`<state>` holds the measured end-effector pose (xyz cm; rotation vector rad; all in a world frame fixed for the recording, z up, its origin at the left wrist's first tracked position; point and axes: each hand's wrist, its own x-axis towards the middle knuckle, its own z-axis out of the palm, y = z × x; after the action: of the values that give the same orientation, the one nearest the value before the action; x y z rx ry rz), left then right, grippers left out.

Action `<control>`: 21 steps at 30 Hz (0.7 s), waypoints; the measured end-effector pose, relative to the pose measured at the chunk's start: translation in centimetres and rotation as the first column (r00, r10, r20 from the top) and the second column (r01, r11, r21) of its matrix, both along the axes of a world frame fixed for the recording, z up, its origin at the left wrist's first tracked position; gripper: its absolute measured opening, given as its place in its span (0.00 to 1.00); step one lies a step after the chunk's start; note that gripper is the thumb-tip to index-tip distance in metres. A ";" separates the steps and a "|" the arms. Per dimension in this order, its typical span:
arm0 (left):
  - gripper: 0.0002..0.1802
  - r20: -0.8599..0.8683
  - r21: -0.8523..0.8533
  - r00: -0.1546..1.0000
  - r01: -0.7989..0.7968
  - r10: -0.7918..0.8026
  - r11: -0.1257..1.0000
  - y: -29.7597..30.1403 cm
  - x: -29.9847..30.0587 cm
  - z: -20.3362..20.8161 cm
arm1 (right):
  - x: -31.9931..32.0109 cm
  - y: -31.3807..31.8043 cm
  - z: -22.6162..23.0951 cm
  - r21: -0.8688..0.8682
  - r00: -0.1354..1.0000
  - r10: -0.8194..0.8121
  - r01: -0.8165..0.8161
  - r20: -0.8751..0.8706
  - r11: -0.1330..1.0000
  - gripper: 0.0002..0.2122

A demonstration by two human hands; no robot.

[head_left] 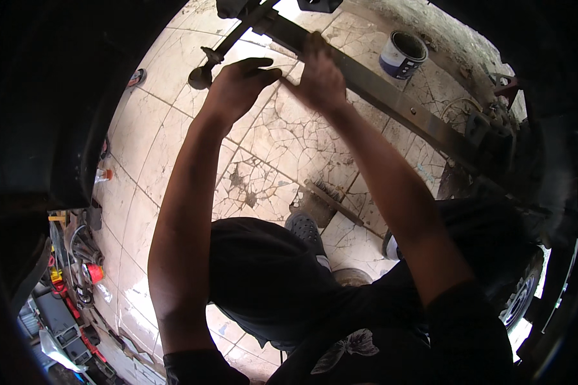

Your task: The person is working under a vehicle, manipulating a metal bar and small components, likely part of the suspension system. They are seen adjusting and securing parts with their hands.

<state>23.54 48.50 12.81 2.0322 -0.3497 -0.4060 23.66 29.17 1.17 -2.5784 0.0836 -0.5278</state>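
My left hand (239, 88) is raised at the upper middle, its dark-smudged fingers and thumb reaching right with a gap between them and nothing visible in it. Close by on its left is a dark metal rod (231, 40) with a rounded joint (200, 78) at its lower end. My right hand (319, 80), slightly blurred, has its fingers stretched upward and overlaps a long dark metal beam (392, 96). Whether it touches the beam I cannot tell. The two hands are near each other, the left thumb close to the right hand's edge.
A white and blue paint can (401, 56) stands beyond the beam. A wooden-handled brush (332, 201) lies on the cracked tiles by my shoe (305, 232). Tools and a grey toolbox (61, 317) crowd the lower left. Dark vehicle parts frame both sides.
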 end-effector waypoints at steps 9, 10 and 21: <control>0.27 -0.053 0.010 0.997 -0.047 0.047 0.999 1.1 0.5 0.1 | -1.4 -0.7 0.5 -0.121 0.999 0.001 0.004 0.044 0.993 0.52; 0.28 -0.064 0.026 0.995 -0.070 0.072 0.997 0.9 0.8 0.1 | -2.4 -0.8 0.2 -0.144 0.999 0.032 -0.027 0.033 0.989 0.52; 0.26 -0.063 0.042 0.998 0.031 -0.028 0.999 -0.7 0.3 0.2 | -7.9 -5.3 -1.9 -0.241 0.998 0.015 -0.028 -0.055 0.970 0.49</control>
<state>23.86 47.84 13.02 2.0528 -0.3355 -0.4984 15.73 23.89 -0.77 -2.8278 0.0100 -0.4876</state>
